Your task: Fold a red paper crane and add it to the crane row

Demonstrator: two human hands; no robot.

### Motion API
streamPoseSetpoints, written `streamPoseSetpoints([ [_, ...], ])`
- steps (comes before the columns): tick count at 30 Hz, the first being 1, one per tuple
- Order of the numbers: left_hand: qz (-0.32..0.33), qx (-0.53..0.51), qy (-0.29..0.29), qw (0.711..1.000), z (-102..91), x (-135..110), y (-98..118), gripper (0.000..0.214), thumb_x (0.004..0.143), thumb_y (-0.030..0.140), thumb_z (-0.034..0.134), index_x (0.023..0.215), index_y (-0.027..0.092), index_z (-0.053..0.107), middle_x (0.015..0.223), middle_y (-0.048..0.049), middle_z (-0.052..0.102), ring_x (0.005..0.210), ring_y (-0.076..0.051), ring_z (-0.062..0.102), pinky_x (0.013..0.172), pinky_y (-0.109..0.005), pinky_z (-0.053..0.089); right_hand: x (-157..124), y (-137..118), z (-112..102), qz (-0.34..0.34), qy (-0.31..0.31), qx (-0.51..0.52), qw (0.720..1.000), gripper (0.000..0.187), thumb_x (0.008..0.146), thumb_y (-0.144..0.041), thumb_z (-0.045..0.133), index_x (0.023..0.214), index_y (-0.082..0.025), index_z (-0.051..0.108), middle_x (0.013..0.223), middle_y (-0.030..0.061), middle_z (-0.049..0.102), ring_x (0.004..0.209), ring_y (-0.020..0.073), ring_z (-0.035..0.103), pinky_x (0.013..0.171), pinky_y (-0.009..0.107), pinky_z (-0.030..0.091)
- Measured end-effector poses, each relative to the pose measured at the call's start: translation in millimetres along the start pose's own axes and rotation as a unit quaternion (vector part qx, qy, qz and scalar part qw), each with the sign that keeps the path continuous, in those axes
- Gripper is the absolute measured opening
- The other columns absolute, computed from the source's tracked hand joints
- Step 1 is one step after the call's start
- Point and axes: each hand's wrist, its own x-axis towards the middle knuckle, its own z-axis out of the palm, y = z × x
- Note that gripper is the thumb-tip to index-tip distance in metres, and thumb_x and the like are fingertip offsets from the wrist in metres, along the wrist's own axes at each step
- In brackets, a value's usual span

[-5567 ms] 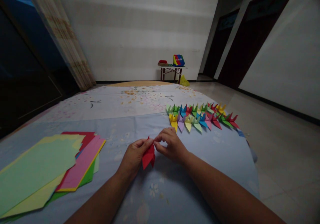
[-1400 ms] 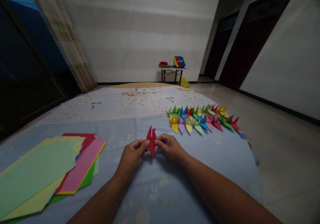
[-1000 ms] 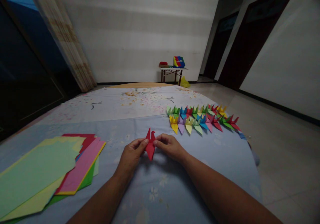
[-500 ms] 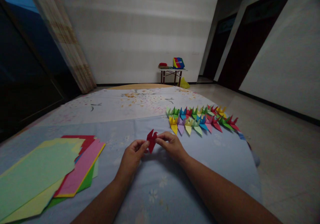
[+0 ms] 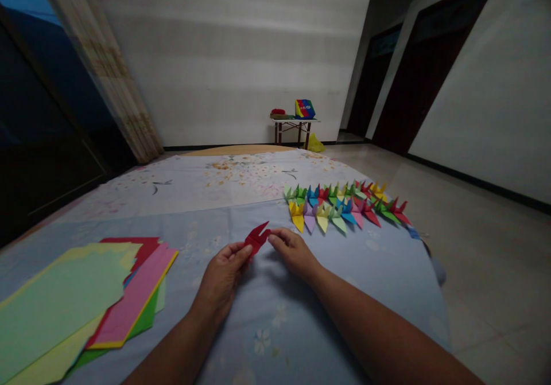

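A small folded red paper crane is held low over the light blue floral cloth. My left hand pinches its lower left part. My right hand pinches its right side with fingers closed. The crane is tilted, its points aimed up and to the right. Just beyond my right hand lie two rows of several finished paper cranes in many colours.
A fanned stack of coloured paper sheets lies at the left on the cloth. A white floral cloth stretches beyond. The cloth's right edge meets bare tiled floor. A small table with items stands by the far wall.
The red crane has tipped from upright to slanting right and sits a little lower. Both hands have stayed on it, and the view has shifted slightly left.
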Motion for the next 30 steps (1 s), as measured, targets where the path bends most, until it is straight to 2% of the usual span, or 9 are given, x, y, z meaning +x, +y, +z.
streamPoseSetpoints([
  [4, -0.018, -0.003, -0.008, 1.0, 2.9, -2, 2, 0.029, 0.054, 0.019, 0.078, 0.077, 0.014, 0.061, 0.068, 0.0011, 0.066, 0.054, -0.005, 0.056, 0.056, -0.014, 0.046, 0, -4, 0, 0.05, -0.055, 0.005, 0.997, 0.048, 0.083, -0.055, 0.041, 0.068, -0.014, 0.062, 0.057, -0.0012, 0.051, 0.054, 0.0095, 0.046, 0.054, 0.022, 0.035],
  [6, -0.023, 0.001, -0.012, 1.0, 3.5, -3, 2, 0.027, 0.054, 0.017, 0.078, 0.075, 0.014, 0.062, 0.067, 0.0011, 0.066, 0.053, -0.005, 0.056, 0.054, -0.014, 0.046, 0, -6, 1, 0.057, -0.072, 0.028, 0.995, 0.052, 0.081, -0.059, 0.04, 0.068, -0.014, 0.062, 0.057, -0.0014, 0.051, 0.051, 0.0086, 0.044, 0.052, 0.021, 0.034],
  [11, -0.028, 0.006, -0.018, 0.999, 1.9, 0, 0, 0.028, 0.051, 0.014, 0.08, 0.074, 0.015, 0.062, 0.066, 0.0017, 0.067, 0.054, -0.006, 0.057, 0.057, -0.015, 0.048, 3, 1, 2, 0.056, -0.057, 0.069, 0.994, 0.053, 0.078, -0.063, 0.043, 0.073, -0.014, 0.063, 0.064, 0.0004, 0.057, 0.054, 0.0082, 0.046, 0.054, 0.02, 0.036],
  [16, -0.013, 0.007, -0.032, 0.999, 1.2, 1, -2, 0.031, 0.05, 0.018, 0.081, 0.077, 0.014, 0.065, 0.07, -0.0001, 0.068, 0.057, -0.007, 0.058, 0.057, -0.014, 0.048, 3, 3, 2, 0.109, -0.073, 0.029, 0.991, 0.061, 0.078, -0.066, 0.041, 0.075, -0.01, 0.066, 0.057, 0.0003, 0.053, 0.047, 0.0067, 0.042, 0.047, 0.019, 0.031],
  [21, 0.006, -0.009, -0.015, 1.0, 4.2, -1, 1, 0.036, 0.046, 0.019, 0.082, 0.078, 0.015, 0.066, 0.076, -0.0008, 0.07, 0.06, -0.009, 0.059, 0.058, -0.016, 0.048, 2, -4, 2, 0.125, -0.076, 0.01, 0.989, 0.065, 0.078, -0.067, 0.039, 0.073, -0.009, 0.066, 0.057, 0.0018, 0.055, 0.046, 0.0067, 0.042, 0.047, 0.019, 0.031],
  [24, 0.004, 0.006, -0.016, 1.0, 6.1, -4, 3, 0.037, 0.045, 0.021, 0.083, 0.077, 0.015, 0.066, 0.073, -0.001, 0.069, 0.057, -0.009, 0.058, 0.057, -0.018, 0.047, 3, -1, 3, 0.1, -0.076, 0.028, 0.992, 0.063, 0.077, -0.067, 0.04, 0.069, -0.01, 0.065, 0.059, 0.0023, 0.056, 0.047, 0.007, 0.044, 0.049, 0.02, 0.033],
  [27, -0.012, 0.049, -0.023, 0.998, 5.4, -3, 2, 0.038, 0.045, 0.027, 0.082, 0.077, 0.013, 0.067, 0.071, -0.0022, 0.069, 0.057, -0.01, 0.057, 0.059, -0.02, 0.046, 5, 6, 3, 0.069, -0.07, 0.061, 0.993, 0.053, 0.076, -0.061, 0.048, 0.067, -0.012, 0.063, 0.058, 0.0, 0.055, 0.05, 0.0068, 0.043, 0.051, 0.02, 0.034],
  [30, -0.014, 0.103, -0.041, 0.994, 1.4, -1, -3, 0.04, 0.049, 0.036, 0.08, 0.08, 0.013, 0.068, 0.073, -0.004, 0.07, 0.061, -0.012, 0.058, 0.06, -0.022, 0.044, 7, 10, 4, 0.082, -0.048, 0.107, 0.99, 0.042, 0.072, -0.054, 0.058, 0.066, -0.013, 0.062, 0.058, -0.002, 0.054, 0.051, 0.0066, 0.043, 0.053, 0.02, 0.034],
])
